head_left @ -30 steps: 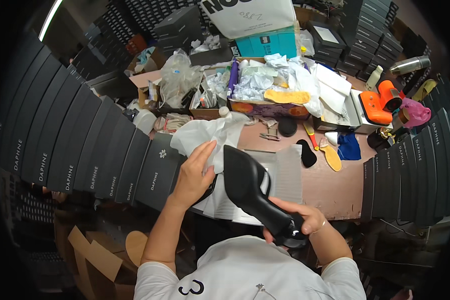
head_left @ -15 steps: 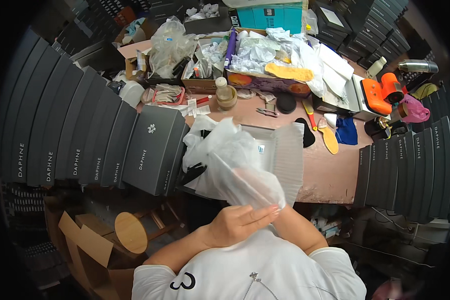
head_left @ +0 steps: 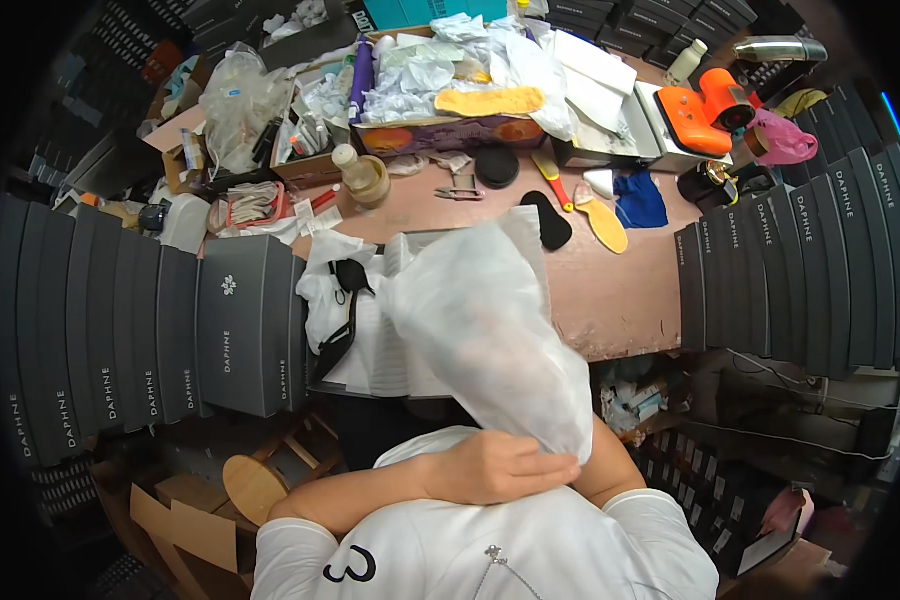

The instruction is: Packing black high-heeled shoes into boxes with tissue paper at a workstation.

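A thin white translucent bag (head_left: 450, 270) is drawn over my right hand (head_left: 485, 345), which shows only as a faint pinkish shape through it. Its fingers cannot be made out. At the bag's near edge, the fingers of my left hand (head_left: 510, 467) close on the material, beside my right forearm (head_left: 615, 465). Behind the bag lies an open shoe box (head_left: 420, 240), partly covered by it. A black strappy shoe (head_left: 338, 330) rests on white wrapping paper (head_left: 322, 290) at the box's left side.
Dark grey shoe boxes (head_left: 245, 330) stand in rows left and right (head_left: 770, 270). Along the back are a carton of crumpled paper (head_left: 420, 135), a glue jar (head_left: 365, 180), snips (head_left: 460, 190), a brush (head_left: 552, 180), insoles (head_left: 602, 225) and an orange device (head_left: 695, 115). A stool (head_left: 255, 487) stands below.
The bag has been pulled further over my right hand and bulges fuller. It has shifted off the left part of the box, so the black shoe shows more. The whole view has shifted.
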Action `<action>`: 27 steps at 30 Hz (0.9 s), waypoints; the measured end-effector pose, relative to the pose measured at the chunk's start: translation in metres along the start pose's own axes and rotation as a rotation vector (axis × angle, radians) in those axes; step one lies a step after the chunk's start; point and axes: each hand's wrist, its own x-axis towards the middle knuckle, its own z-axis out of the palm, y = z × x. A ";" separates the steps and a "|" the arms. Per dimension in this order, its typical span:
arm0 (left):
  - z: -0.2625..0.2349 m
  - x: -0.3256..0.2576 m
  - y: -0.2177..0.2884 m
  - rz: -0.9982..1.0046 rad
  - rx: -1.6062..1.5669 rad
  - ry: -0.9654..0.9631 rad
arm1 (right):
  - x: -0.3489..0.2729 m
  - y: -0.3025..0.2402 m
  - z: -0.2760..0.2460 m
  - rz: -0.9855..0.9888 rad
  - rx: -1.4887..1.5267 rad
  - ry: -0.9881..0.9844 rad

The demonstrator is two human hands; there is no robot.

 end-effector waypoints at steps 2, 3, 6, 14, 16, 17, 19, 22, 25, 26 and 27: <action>0.014 0.005 -0.002 0.050 -0.053 -0.029 | 0.003 0.000 -0.004 -0.063 0.027 0.021; 0.015 0.008 -0.003 0.067 -0.050 -0.041 | 0.003 -0.004 -0.008 -0.074 0.045 0.033; 0.021 0.002 -0.016 0.068 -0.032 -0.123 | 0.008 -0.012 -0.017 -0.114 0.046 0.055; 0.046 -0.031 -0.025 -0.266 -0.537 -0.389 | -0.016 -0.034 -0.041 -0.197 -0.194 0.251; 0.018 -0.035 -0.020 -0.675 -0.636 -0.221 | -0.040 -0.056 -0.059 -0.264 -0.490 0.390; 0.009 -0.047 -0.024 -0.764 -0.516 -0.020 | -0.052 -0.072 -0.070 -0.311 -0.669 0.469; -0.013 -0.093 -0.045 -0.960 -0.038 0.392 | -0.054 -0.095 -0.101 -0.382 -1.074 0.567; -0.046 -0.195 -0.111 -1.218 0.665 0.464 | -0.014 -0.109 -0.169 -0.370 -1.660 0.640; -0.055 -0.241 -0.152 -1.531 0.548 0.198 | -0.007 -0.102 -0.234 -0.107 -2.059 0.601; -0.058 -0.243 -0.159 -1.518 0.537 0.227 | -0.031 -0.105 -0.241 -0.021 -2.165 0.551; -0.058 -0.244 -0.161 -1.509 0.523 0.262 | -0.058 -0.110 -0.240 0.094 -2.269 0.461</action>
